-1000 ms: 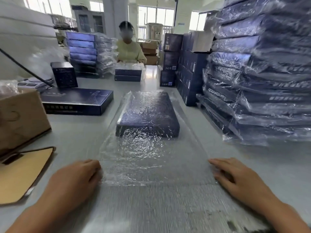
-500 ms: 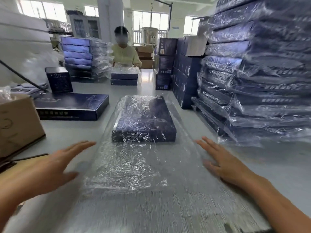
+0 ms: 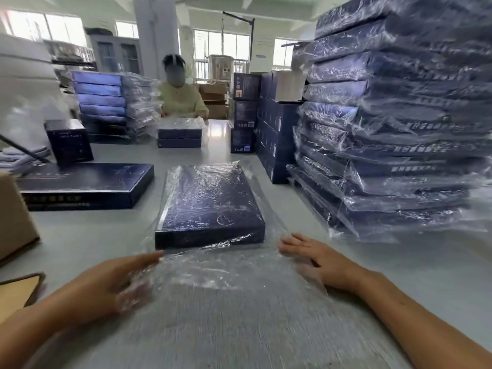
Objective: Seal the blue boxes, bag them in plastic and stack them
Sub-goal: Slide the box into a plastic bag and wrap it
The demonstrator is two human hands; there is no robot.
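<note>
Both hands have closed in on the near end of the blue box (image 3: 210,203), which lies just ahead of the fingertips inside its plastic bag (image 3: 221,272). The loose mouth trails back between the wrists, apparently ready for folding. The left hand (image 3: 106,286) reaches with straight fingers, film over them. The right hand (image 3: 316,258) lies flat and open on the bag's edge. Neither grips anything. The stack of bagged boxes (image 3: 399,134) rises beyond the right hand.
</note>
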